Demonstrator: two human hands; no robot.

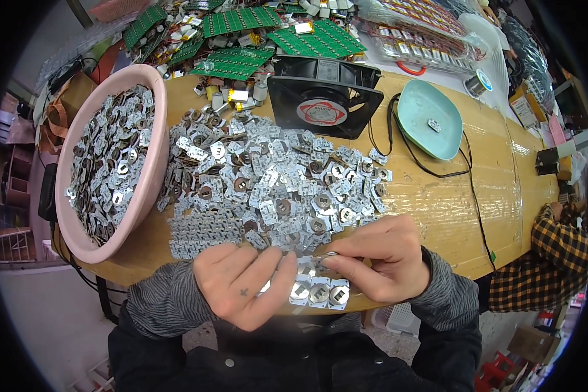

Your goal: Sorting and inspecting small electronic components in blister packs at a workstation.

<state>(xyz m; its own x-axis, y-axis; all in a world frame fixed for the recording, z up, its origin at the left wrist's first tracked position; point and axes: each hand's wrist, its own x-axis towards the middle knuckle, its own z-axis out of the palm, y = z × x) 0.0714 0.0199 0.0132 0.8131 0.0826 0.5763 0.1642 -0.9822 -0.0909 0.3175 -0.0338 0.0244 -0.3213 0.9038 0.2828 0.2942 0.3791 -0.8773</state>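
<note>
1. Your left hand (pixel 245 287) curls over the silver-disc circuit boards (pixel 319 294); whether it grips, I cannot tell.
2. Those boards sit by the table's (pixel 438 202) near edge; a knock could spill them.
3. Your right hand (pixel 380 258) pinches a thin silvery piece (pixel 326 255); slackness could drop it.

Right fingers (pixel 362 245) pinch shiny piece (pixel 330 253), left fingers (pixel 280 277) beside. From fingers: silvery boards (pixel 319 293) just below, board pile (pixel 287 173) beyond, fan (pixel 320 110) farther, pink basin (pixel 159 140) left, teal tray (pixel 431 98) with 1 board (pixel 434 125) right.
</note>
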